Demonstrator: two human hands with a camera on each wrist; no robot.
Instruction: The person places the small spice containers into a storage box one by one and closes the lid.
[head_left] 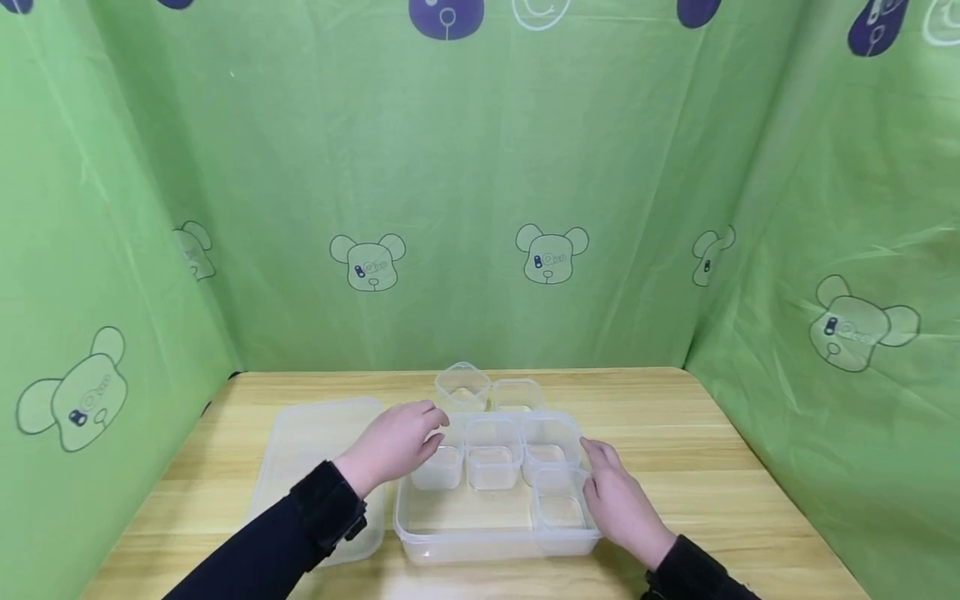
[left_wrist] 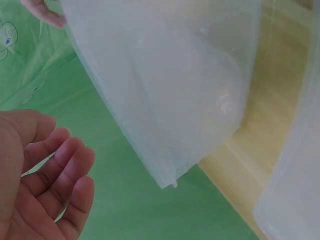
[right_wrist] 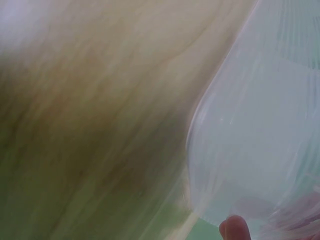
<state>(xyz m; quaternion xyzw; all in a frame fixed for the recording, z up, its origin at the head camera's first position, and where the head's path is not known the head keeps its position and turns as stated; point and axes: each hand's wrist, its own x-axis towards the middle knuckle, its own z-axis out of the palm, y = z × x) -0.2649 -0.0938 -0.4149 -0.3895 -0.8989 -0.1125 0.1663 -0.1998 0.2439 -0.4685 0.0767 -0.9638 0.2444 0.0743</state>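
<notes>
A large translucent plastic box [head_left: 472, 546] stands on the table, with several small clear containers inside. Three of them, including the middle one [head_left: 492, 475], form a row along its far side; another container [head_left: 558, 504] sits in the near right corner. My left hand [head_left: 397, 442] hovers over the box's far left corner, near the left container [head_left: 437, 473]. In the left wrist view its fingers curl loosely around nothing. At the right wall, my right hand [head_left: 622, 504] grips the box's rim beside the corner container. A fingertip [right_wrist: 235, 229] shows against the translucent plastic in the right wrist view.
Two more small containers, a left one [head_left: 462, 387] and a right one [head_left: 517, 393], stand behind the box. A flat translucent lid [head_left: 307, 437] lies to the left, partly under my left forearm. Green printed curtains [head_left: 465, 200] enclose the wooden table [head_left: 675, 433] on three sides.
</notes>
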